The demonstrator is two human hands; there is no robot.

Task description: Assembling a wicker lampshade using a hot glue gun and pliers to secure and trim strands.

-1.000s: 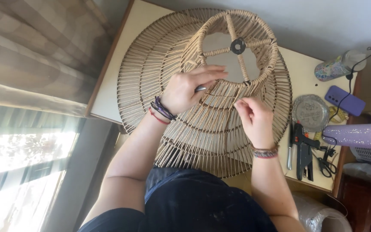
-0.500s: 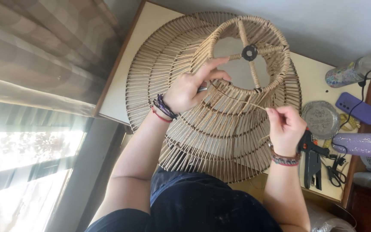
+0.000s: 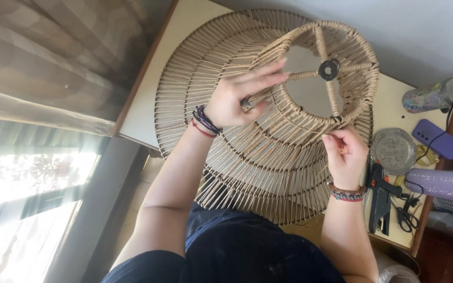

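Wicker lampshade (image 3: 268,152) overhangs the table (image 3: 184,57) edge (both hands on it).

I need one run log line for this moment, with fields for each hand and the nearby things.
left hand: spread on lampshade frame | right hand: pinching cord at upper ring | nearby: glue gun, purple phone

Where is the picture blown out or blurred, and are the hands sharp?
Head view: the window at lower left is blown out white; the left hand and right hand on the woven lampshade frame are fairly sharp; edges bend slightly from the wide lens.
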